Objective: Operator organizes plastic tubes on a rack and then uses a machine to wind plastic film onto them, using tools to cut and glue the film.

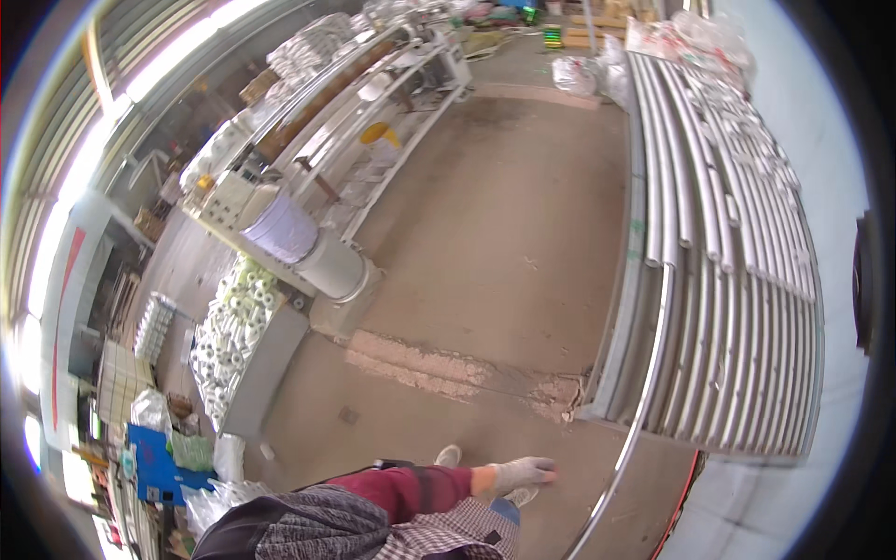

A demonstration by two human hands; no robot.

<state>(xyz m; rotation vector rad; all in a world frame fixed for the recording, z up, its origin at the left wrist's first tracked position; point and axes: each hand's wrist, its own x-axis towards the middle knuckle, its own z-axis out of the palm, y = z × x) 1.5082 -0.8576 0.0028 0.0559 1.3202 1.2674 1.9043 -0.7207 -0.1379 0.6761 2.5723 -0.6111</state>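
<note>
Down at the frame's lower edge, the gloved hand [523, 475] hung loosely open, holding nothing; nearest it, the long metal rail [644, 411] ran off to its right, lengthwise away.

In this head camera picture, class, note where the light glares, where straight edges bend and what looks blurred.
Head view: daylight glares white along the upper left wall; the long pipes on the right bow with the fisheye rim; the gloved hand is slightly blurred; the concrete floor is evenly lit, with no hard shadows.
</note>
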